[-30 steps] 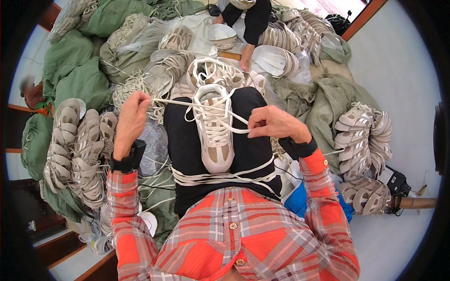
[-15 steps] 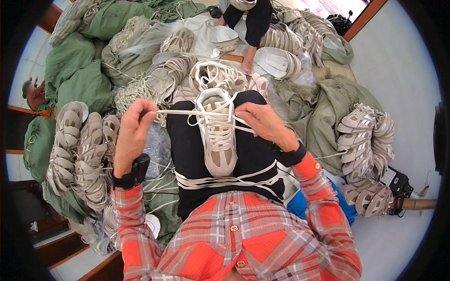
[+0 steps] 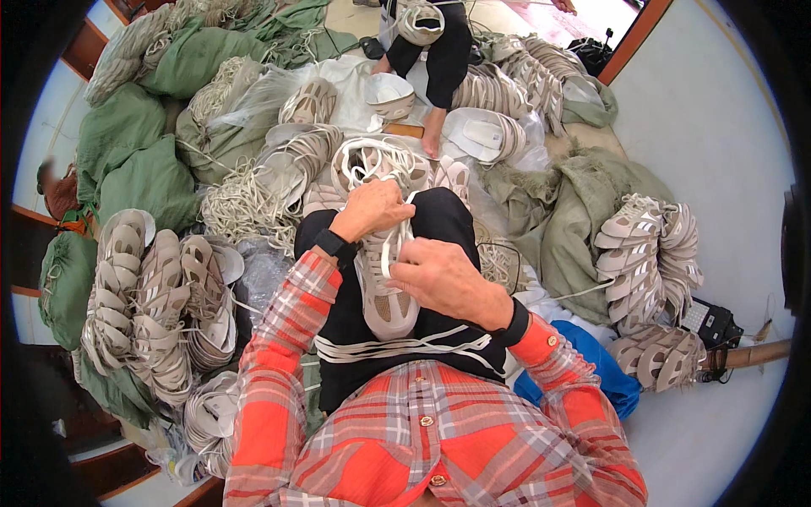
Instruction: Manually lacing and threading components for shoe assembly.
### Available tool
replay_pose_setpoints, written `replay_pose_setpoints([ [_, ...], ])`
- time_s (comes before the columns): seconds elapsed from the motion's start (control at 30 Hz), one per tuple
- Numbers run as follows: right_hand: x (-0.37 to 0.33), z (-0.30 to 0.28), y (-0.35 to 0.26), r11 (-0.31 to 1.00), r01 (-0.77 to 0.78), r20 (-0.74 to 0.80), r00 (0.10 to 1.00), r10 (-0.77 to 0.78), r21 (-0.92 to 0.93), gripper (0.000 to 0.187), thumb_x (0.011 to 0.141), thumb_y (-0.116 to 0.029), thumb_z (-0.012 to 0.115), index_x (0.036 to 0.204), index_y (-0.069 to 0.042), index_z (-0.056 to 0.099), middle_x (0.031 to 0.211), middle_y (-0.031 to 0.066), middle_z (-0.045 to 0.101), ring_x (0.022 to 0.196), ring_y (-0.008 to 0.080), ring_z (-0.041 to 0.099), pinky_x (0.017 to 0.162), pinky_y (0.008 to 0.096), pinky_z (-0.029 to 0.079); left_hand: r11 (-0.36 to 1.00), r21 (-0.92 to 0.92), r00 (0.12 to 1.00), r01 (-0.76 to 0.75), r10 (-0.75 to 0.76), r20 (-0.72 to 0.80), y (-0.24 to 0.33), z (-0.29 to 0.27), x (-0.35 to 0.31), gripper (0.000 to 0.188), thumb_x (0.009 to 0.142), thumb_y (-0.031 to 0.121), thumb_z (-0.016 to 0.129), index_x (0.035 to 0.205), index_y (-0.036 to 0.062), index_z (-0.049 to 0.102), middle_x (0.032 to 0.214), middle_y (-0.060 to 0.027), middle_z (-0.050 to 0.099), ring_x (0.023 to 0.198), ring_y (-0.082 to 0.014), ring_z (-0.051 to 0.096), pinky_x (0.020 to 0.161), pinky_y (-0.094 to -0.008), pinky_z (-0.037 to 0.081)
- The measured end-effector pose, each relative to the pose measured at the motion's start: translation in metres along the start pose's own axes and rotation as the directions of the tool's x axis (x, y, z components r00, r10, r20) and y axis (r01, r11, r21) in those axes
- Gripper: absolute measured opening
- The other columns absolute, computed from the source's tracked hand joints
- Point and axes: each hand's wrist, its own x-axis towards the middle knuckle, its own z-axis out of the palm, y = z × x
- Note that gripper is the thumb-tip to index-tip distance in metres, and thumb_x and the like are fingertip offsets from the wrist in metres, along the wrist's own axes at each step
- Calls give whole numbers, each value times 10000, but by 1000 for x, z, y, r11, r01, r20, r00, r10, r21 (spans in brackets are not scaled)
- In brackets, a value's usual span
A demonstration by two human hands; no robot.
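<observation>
Centrally: one beige shoe (image 3: 389, 311), toe toward the body, lying on black trousers (image 3: 443, 221), inside the outer edges of both thighs. Right hand (image 3: 443, 277): grip pinched together on a white lace (image 3: 386, 258) above the shoe. Left hand (image 3: 372, 209): curled over the shoe's far end; cannot tell whether its grip is closed on lace. Flanks: left stack (image 3: 160, 296) and right stack (image 3: 625, 253) of shoe parts, both well apart from the hands, leaving elbow room.

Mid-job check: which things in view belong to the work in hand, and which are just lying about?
In the work: left hand, right hand, beige shoe beneath them, white lace; probably the spare laces across the black trousers.

Lying about: green sack, stacked shoe uppers (likely stock), blue cloth, black device.
</observation>
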Motion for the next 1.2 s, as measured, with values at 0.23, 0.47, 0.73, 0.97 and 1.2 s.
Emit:
replay_pose_setpoints([
  [0.23, 71, -51, 19, 885, -274, -172, 918, 358, 377, 107, 834, -98, 654, 902, -18, 675, 745, 50, 567, 594, 101, 562, 509, 220, 432, 530, -769, 887, -357, -66, -457, 23, -52, -66, 228, 971, 180, 455, 881, -1, 559, 703, -5, 499, 679, -82, 438, 608, -245, 384],
  [0.47, 82, -59, -11, 904, -221, -130, 950, 285, 366, 123, 808, -121, 652, 858, -12, 680, 684, 112, 598, 645, 213, 586, 586, 317, 453, 539, -731, 824, -419, -111, -555, 38, -61, -112, 149, 946, 126, 512, 966, 0, 589, 744, -52, 571, 706, -117, 505, 640, -251, 412],
  [0.73, 46, -88, 14, 470, -738, 652, 662, 369, 484, 178, 873, -60, 592, 1024, 11, 654, 737, 33, 646, 620, 93, 628, 548, 219, 497, 568, -814, 909, -120, -267, -320, -58, -32, -96, 303, 839, 223, 651, 951, -59, 647, 904, -115, 666, 818, -153, 611, 711, -304, 493],
  [0.97, 6, 17, 125, 969, -241, 76, 967, 245, -59, 271, 826, -205, 612, 1018, -14, 607, 933, 172, 629, 887, 351, 585, 772, 433, 471, 931, -320, 966, 174, -98, 238, -81, -14, -8, 551, 757, 366, 674, 1068, -76, 566, 935, -215, 650, 853, -283, 630, 733, -371, 481],
  [1.2, 30, 54, 142, 923, -369, 386, 839, 382, -112, 260, 895, -152, 442, 1064, -4, 571, 915, 231, 624, 879, 396, 590, 778, 442, 460, 878, -456, 980, 146, -64, 190, -83, 10, -10, 404, 804, 77, 541, 1204, 23, 523, 1015, -157, 625, 943, -233, 583, 827, -332, 438],
])
